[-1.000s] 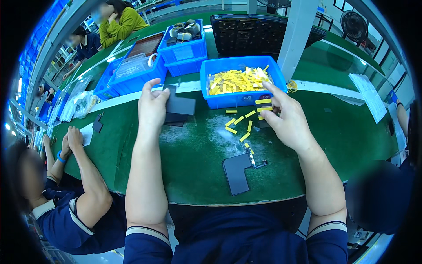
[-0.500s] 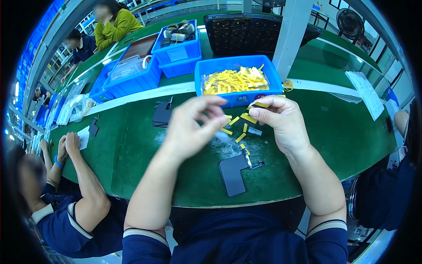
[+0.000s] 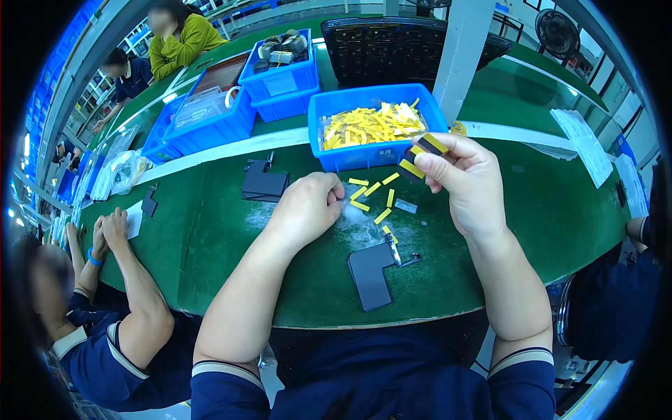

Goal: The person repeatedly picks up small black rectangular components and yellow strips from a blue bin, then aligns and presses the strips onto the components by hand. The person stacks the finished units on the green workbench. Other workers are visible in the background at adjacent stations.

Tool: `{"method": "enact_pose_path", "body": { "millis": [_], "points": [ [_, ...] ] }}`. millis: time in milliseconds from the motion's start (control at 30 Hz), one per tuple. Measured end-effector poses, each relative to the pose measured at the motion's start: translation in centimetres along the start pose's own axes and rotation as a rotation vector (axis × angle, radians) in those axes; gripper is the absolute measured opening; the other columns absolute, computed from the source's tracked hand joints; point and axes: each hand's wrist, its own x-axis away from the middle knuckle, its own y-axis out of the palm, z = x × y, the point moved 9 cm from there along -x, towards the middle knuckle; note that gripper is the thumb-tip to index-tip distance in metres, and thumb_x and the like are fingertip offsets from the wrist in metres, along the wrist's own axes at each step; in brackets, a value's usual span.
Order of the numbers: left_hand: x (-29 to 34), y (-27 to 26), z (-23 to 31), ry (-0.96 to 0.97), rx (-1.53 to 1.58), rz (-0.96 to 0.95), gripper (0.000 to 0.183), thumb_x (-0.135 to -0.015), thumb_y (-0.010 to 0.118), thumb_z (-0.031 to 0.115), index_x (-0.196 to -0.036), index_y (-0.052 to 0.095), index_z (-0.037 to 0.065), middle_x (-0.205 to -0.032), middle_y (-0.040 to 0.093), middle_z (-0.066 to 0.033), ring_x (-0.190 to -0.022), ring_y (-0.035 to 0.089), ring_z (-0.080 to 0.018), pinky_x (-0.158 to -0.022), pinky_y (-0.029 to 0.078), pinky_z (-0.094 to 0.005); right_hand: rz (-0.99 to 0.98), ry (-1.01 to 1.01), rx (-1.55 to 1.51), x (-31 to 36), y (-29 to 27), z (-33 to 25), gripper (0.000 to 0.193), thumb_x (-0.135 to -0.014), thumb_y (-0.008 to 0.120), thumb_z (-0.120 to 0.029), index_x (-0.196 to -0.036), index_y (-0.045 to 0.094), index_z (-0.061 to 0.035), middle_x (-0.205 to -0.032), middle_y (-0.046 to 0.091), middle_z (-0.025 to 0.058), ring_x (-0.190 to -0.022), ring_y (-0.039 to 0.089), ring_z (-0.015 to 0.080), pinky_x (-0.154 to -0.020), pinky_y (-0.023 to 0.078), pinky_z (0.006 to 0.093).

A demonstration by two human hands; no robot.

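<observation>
Hands since the earlier frame: from my remote seat I see the left hand (image 3: 306,210) lower, fingers now curled rather than spread; the right hand (image 3: 467,173) has lifted slightly.
Loose yellow strips (image 3: 390,199): scattered on the green table (image 3: 455,280) between the hands, just right of the left fingertips, which are the nearer ones.
Strip axes: those closest to the left hand lie slantwise, more crosswise than lengthwise to my view; one farther right points away from me.
Left hand: mostly closed, fingers bent inward at the edge of the scatter; I cannot tell whether anything is pinched inside.
Right hand: thumb and fingers grip a black-and-yellow piece (image 3: 432,145), tilted, above the table near the corner of the blue bin (image 3: 343,162); whether it is one piece or several, I can't make out.
Dark plates: one stack (image 3: 264,186) sits beyond the left hand; another, L-shaped (image 3: 371,278), lies nearer the table edge, between the forearms.
</observation>
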Motion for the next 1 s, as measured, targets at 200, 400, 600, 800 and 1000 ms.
{"method": "enact_pose_path", "body": {
  "millis": [200, 400, 600, 800, 1000],
  "points": [
    [2.7, 0.2, 6.6, 0.268, -0.085, -0.123, 0.054, -0.060, 0.077, 0.042, -0.091, 0.059, 0.001, -0.081, 0.060, -0.0128, -0.074, 0.060, -0.0301, -0.067, 0.049, -0.0381, 0.007, -0.191, 0.099, 0.3, 0.3, -0.8, 0.020, -0.075, 0.071, -0.003, -0.092, 0.064, 0.0031, -0.078, 0.063, 0.0036, -0.067, 0.055, 0.0066, -0.059, 0.045, 0.0183],
    [5.5, 1.5, 9.3, 0.394, -0.171, -0.150, 0.062, -0.058, 0.077, 0.047, -0.093, 0.057, -0.001, -0.082, 0.061, -0.0149, -0.074, 0.061, -0.0315, -0.069, 0.050, -0.0368, -0.036, -0.215, 0.327, 0.5, 0.5, -1.1, 0.021, -0.071, 0.073, -0.005, -0.090, 0.066, -0.0007, -0.081, 0.063, 0.0041, -0.069, 0.056, 0.0071, -0.061, 0.045, 0.0208],
    [3.2, 0.7, 6.3, 0.122, 0.384, -0.202, 0.028, -0.078, 0.068, 0.020, -0.093, 0.056, -0.001, -0.081, 0.061, -0.0117, -0.072, 0.060, -0.0213, -0.066, 0.048, -0.0309, -0.126, -0.288, 0.274, 1.3, 2.2, -2.4, 0.017, -0.070, 0.072, -0.005, -0.085, 0.067, 0.0004, -0.077, 0.064, 0.0056, -0.071, 0.058, 0.0112, -0.065, 0.046, 0.0235],
    [2.4, 1.1, 4.7, 0.029, 1.083, -0.066, 0.013, -0.088, 0.054, 0.007, -0.099, 0.052, 0.000, -0.083, 0.061, -0.0028, -0.074, 0.053, -0.0053, -0.066, 0.044, -0.0229, -0.111, -0.504, 0.517, 2.0, 2.8, -3.6, 0.013, -0.068, 0.070, -0.002, -0.080, 0.067, 0.0009, -0.075, 0.065, 0.0099, -0.072, 0.061, 0.0200, -0.071, 0.046, 0.0301],
    [2.5, 1.1, 4.9, 0.045, 1.182, -0.081, 0.020, -0.089, 0.053, 0.007, -0.107, 0.049, 0.000, -0.087, 0.061, -0.0023, -0.077, 0.052, -0.0044, -0.070, 0.044, -0.0218, -0.143, -0.403, 0.498, 1.7, 2.8, -3.3, 0.012, -0.069, 0.068, 0.001, -0.081, 0.068, 0.0013, -0.075, 0.064, 0.0084, -0.079, 0.059, 0.0188, -0.079, 0.044, 0.0314]
  ]
}}
